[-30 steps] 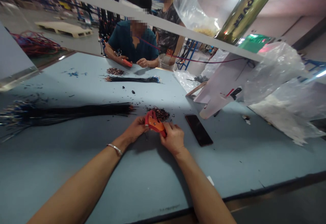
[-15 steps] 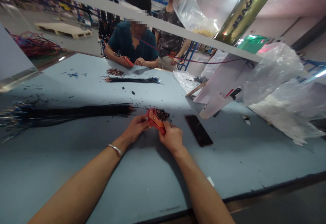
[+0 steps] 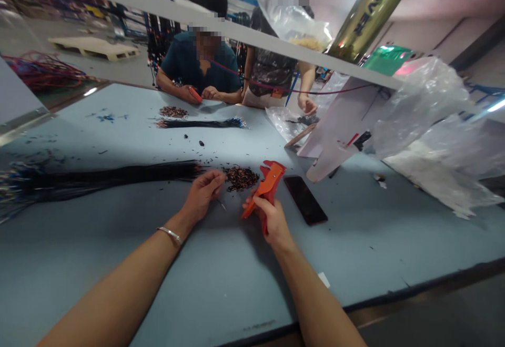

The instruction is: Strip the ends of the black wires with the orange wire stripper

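Observation:
My right hand is wrapped round the handles of a red and orange hand tool, its head pointing up and away from me. My left hand is pinched closed left of the tool and apart from it; what its fingers hold is too small to name. Between and beyond the hands lies a pile of small dark and copper-coloured pieces. A long bundle of black wires stretches to the left, its near ends close to my left hand.
A black phone lies right of my right hand on the blue-grey table. Across it, a person in teal holds a red tool near a smaller wire bundle. Plastic bags are at right; a white bar crosses above.
The tool has come away from my left hand, swung head-up and moved right with my right hand. My left hand has drawn slightly left. Across the table, the standing person's hand has moved right.

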A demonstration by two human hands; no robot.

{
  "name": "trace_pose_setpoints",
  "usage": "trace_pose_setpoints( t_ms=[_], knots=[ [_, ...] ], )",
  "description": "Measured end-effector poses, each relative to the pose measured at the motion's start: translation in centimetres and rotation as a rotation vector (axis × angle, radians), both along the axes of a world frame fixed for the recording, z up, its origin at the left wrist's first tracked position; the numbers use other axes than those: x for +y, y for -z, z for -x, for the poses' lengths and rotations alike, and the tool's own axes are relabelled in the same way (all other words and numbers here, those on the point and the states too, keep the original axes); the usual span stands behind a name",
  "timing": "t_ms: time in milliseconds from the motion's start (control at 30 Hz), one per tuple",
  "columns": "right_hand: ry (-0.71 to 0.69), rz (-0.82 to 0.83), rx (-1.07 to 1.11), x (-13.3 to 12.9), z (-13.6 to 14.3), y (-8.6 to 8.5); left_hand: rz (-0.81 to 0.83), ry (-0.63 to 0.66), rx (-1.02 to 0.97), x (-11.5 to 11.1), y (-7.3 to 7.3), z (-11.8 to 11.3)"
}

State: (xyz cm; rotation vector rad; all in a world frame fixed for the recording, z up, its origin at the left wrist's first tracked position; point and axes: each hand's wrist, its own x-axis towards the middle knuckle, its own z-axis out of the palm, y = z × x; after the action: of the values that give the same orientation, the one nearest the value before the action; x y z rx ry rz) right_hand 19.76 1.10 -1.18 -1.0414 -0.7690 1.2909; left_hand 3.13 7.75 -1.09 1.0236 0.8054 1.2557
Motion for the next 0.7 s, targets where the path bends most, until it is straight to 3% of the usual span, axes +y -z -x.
trace_pose_setpoints(
  t_ms=[300,700],
  knots=[
    [0.046,-0.027,-0.052,-0.4,1.1,0.0,-0.009,0.019,0.007,0.0,-0.1,0.1],
    [-0.154,-0.292,-0.570,-1.7,1.6,-0.7,0.042,0.103,-0.001,-0.2,-0.2,0.1]
  ],
)
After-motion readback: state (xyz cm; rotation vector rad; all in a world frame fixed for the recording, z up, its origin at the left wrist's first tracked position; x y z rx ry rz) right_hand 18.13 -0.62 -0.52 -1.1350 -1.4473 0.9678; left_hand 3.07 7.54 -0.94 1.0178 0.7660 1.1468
